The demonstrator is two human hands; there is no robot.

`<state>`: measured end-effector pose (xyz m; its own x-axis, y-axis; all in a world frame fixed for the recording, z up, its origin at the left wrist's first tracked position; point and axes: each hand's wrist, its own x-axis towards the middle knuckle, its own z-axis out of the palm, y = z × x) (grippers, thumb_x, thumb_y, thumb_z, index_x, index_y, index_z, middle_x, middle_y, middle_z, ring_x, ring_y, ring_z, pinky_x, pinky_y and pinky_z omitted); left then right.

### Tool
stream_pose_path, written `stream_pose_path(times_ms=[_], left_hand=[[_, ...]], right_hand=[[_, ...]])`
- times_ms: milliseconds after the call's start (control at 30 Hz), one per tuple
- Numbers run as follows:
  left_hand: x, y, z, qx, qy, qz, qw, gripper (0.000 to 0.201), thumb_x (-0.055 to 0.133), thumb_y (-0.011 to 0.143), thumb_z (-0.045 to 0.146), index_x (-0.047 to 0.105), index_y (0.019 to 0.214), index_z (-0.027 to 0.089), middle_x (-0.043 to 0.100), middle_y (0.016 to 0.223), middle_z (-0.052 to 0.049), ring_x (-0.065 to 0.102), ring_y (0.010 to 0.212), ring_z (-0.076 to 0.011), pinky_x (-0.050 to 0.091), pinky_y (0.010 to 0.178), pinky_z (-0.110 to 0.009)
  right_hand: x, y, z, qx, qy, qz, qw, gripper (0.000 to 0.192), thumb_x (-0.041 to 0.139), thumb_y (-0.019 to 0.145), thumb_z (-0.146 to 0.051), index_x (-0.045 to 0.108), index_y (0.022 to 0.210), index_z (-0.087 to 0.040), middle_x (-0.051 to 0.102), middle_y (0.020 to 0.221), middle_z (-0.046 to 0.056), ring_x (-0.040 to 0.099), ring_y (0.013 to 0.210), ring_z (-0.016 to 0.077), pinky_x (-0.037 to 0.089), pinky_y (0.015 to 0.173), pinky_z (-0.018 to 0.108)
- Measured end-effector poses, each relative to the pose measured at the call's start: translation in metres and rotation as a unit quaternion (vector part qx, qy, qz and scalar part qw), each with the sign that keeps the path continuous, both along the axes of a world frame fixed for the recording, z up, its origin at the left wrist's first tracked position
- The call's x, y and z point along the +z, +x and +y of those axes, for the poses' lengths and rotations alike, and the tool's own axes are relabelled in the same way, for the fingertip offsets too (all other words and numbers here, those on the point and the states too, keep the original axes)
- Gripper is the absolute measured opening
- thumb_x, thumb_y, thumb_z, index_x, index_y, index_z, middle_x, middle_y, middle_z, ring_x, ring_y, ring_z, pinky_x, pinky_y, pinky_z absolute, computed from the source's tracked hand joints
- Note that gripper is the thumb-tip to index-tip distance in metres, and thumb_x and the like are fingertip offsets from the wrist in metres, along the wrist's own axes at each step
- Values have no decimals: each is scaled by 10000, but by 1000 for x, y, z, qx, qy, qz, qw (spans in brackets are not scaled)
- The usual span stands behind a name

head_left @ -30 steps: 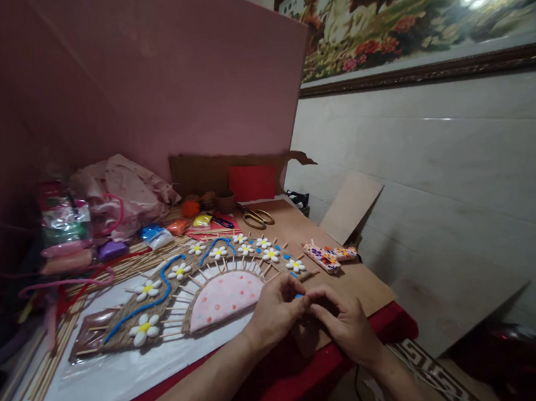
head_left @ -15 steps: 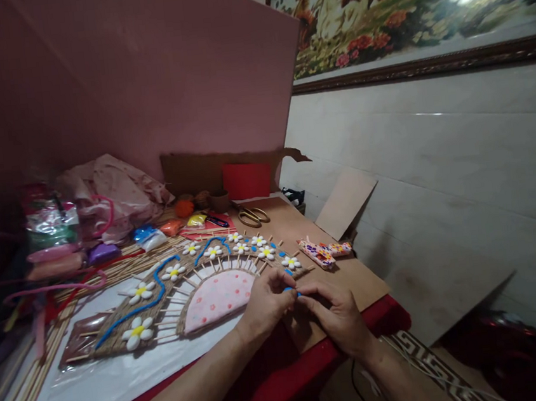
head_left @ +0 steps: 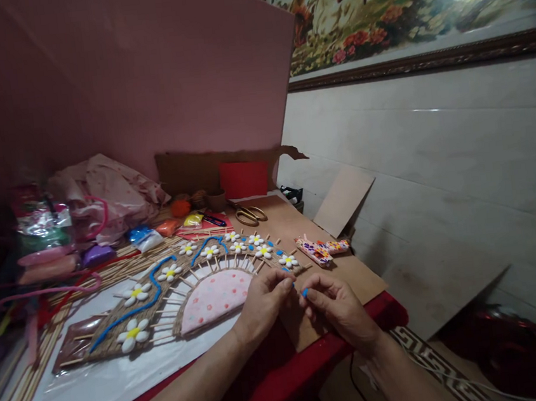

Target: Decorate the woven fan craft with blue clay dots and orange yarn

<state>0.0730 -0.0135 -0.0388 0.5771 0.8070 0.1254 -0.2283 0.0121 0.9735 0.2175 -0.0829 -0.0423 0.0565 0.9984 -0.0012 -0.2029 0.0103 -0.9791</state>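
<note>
Head view, red table point(head_left: 286, 377), tiled wall point(head_left: 436, 163)

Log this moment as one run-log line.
left hand: pinching blue clay bit | right hand: pinching blue clay bit | hands: apart, just in front of fan-shaped craft | scissors: behind, untouched

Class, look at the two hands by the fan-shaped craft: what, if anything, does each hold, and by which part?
Each hand, left hand and right hand, pinches a tiny blue bit at its fingertips; too small to tell any part.
</note>
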Motion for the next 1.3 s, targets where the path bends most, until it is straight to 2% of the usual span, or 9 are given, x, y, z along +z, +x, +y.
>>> stream_pose_path(times_ms=[167, 400, 533, 633, 700, 867, 1033, 1167, 1300], left_hand=[[-1, 1, -1, 0, 6, 5, 1000, 271, 631, 708, 373, 576, 797, 123, 591, 641, -4, 476, 529, -98, 372, 536, -237], [0, 1, -2, 5, 12, 24, 1000, 256, 608, 712, 360, 576, 797, 121, 568, 608, 5, 475, 523, -102, 364, 523, -234], [1, 0, -1, 12, 20, 28, 999, 301, 564, 744, 404, 584, 838, 119, 532, 547, 25, 454, 480, -102, 337, 490, -233], [1, 1, -1, 21, 39, 41, 998, 276, 559, 751, 394, 598, 787, 122, 514, 531, 27, 443, 484, -102, 330, 490, -233], [0, 1, -1, 26, 46, 49, 997, 246, 562, 752, 368, 601, 759, 125, 505, 523, 28, 439, 491, -103, 329, 493, -232], [0, 1, -2, 43, 39, 52, 997, 198, 570, 739, 286, 640, 842, 132, 507, 537, 34, 447, 509, -108, 334, 497, -228], [3, -1, -3, 3, 29, 40, 999, 226, 670, 681, 326, 675, 789, 127, 567, 605, 3, 461, 544, -104, 340, 518, -226], [3, -2, -2, -21, 13, 32, 999, 271, 683, 680, 375, 655, 699, 107, 512, 528, 20, 408, 496, -83, 296, 489, -216], [0, -2, 0, -39, 1, 36, 999, 297, 676, 693, 401, 627, 682, 109, 504, 514, 25, 382, 474, -73, 269, 472, -212]], right_hand=[[1, -2, 3, -27, 38, 37, 998, 238, 728, 715, -317, 627, 878, -176, 650, 679, -2, 573, 541, 82, 466, 515, 189], [-5, 2, 6, -17, 27, 26, 999, 235, 750, 697, -306, 634, 835, -155, 661, 633, 4, 588, 503, 84, 459, 449, 165], [-7, 1, 7, -12, 43, 25, 999, 234, 703, 749, -347, 585, 823, -158, 694, 697, 30, 636, 535, 115, 504, 473, 199], [-7, 1, 8, -10, 51, 27, 998, 239, 692, 762, -351, 568, 825, -157, 698, 716, 34, 647, 548, 121, 513, 477, 203], [-7, 1, 8, -14, 52, 35, 998, 244, 700, 755, -345, 563, 822, -154, 698, 716, 32, 645, 547, 114, 512, 480, 194], [-8, 1, 8, -48, 54, 49, 996, 271, 737, 718, -315, 541, 835, -170, 693, 678, 13, 642, 519, 116, 501, 446, 183], [-10, -1, 8, -50, 64, -9, 997, 217, 734, 718, -311, 581, 767, -163, 654, 596, -12, 589, 435, 87, 465, 389, 159], [-10, -4, 7, -71, 55, -43, 995, 209, 739, 702, -333, 621, 757, -170, 617, 574, -30, 531, 387, 68, 393, 307, 135], [-9, -5, 7, -86, 53, -62, 993, 204, 744, 693, -336, 666, 756, -158, 603, 566, -22, 515, 391, 59, 381, 314, 133]])
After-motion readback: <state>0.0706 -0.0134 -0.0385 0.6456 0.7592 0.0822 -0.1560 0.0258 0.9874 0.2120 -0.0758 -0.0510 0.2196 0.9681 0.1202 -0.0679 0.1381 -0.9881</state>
